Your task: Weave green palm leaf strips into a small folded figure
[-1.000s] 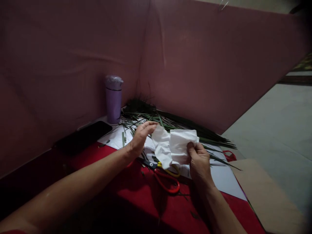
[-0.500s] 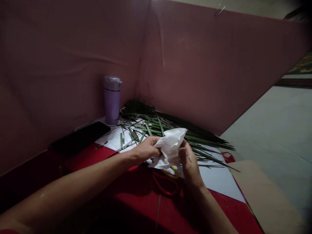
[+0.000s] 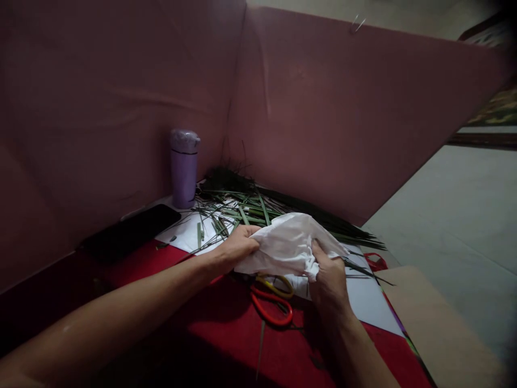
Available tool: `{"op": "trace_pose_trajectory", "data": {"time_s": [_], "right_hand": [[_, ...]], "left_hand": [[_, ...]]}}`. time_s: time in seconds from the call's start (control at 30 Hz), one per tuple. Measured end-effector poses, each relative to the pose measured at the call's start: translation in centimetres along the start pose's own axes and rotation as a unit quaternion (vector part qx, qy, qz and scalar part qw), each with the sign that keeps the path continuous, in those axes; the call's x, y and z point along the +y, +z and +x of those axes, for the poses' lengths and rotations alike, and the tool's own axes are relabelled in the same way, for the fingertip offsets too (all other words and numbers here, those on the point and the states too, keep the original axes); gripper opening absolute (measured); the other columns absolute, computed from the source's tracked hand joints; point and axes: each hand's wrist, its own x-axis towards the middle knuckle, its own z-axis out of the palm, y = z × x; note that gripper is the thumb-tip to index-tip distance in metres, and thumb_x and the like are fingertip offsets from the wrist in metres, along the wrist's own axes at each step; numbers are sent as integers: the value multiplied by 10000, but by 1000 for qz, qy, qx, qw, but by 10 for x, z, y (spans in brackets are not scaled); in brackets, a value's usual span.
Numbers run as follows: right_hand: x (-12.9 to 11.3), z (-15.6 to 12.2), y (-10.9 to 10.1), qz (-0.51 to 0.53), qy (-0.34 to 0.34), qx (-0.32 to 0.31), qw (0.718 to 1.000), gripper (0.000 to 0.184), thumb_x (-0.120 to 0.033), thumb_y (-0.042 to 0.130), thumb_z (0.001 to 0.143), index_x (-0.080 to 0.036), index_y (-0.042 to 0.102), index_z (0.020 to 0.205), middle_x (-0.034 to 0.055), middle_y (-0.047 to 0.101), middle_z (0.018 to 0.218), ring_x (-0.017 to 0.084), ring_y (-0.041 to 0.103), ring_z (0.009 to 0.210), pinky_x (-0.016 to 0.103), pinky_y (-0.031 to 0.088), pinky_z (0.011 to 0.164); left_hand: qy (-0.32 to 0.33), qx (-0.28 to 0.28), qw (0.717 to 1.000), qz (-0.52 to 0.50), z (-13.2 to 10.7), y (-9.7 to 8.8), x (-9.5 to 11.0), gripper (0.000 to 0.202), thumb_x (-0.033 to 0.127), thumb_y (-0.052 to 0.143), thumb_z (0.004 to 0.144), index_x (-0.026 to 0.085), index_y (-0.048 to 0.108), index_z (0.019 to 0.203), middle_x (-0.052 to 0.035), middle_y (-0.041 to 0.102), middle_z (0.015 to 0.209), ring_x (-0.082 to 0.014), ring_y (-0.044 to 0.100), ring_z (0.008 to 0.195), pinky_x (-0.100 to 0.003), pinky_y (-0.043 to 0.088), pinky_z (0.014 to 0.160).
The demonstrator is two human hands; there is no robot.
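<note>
Dimly, from where I stand, I see dull pink panels (image 3: 323, 118) meeting in a corner behind a desk covered in red (image 3: 388, 350). Across its far part lies a flat white sheet (image 3: 367, 302), strewn with long, narrow green leaves (image 3: 258, 207) and cut scraps. An upright purple bottle with a wrapped top (image 3: 184, 178) stands near a flat black slab (image 3: 137, 229). Over the desk, in front of the leaves, a thin, crumpled white cloth-like piece (image 3: 286, 245) spans both hands: the left hand (image 3: 238, 248) has its grip pinching one end, the right hand (image 3: 329, 272) its grip clasping the other, thumb on top. Scissors with red and yellow handles (image 3: 278, 323) lie beneath. Pale floor tiles (image 3: 456, 215) show to the right.
</note>
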Motion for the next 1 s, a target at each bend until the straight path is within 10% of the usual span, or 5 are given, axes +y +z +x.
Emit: {"op": "trace_pose_trajectory", "data": {"time_s": [0.57, 0.8, 1.0], "right_hand": [[21, 27, -20, 39, 78, 148, 985, 214, -331, 666, 645, -159, 596, 750, 6, 666, 683, 126, 605, 547, 217, 497, 466], [9, 20, -16, 4, 153, 38, 987, 374, -370, 767, 506, -115, 609, 729, 6, 639, 572, 136, 572, 422, 233, 480, 376], [9, 17, -12, 42, 112, 61, 991, 373, -333, 763, 522, -152, 628, 819, 3, 672, 736, 150, 623, 566, 242, 522, 470]], "left_hand": [[-48, 21, 996, -76, -4, 0, 8, 292, 254, 721, 543, 88, 619, 760, -61, 620, 665, -122, 561, 527, -228, 435, 496], [-24, 97, 985, -139, 3, -5, 7, 272, 228, 706, 550, 99, 582, 754, -48, 610, 654, -122, 555, 526, -242, 439, 519], [-18, 137, 981, -133, 1, -3, 9, 206, 171, 663, 566, 118, 570, 742, -22, 595, 641, -112, 524, 518, -233, 410, 506]]}}
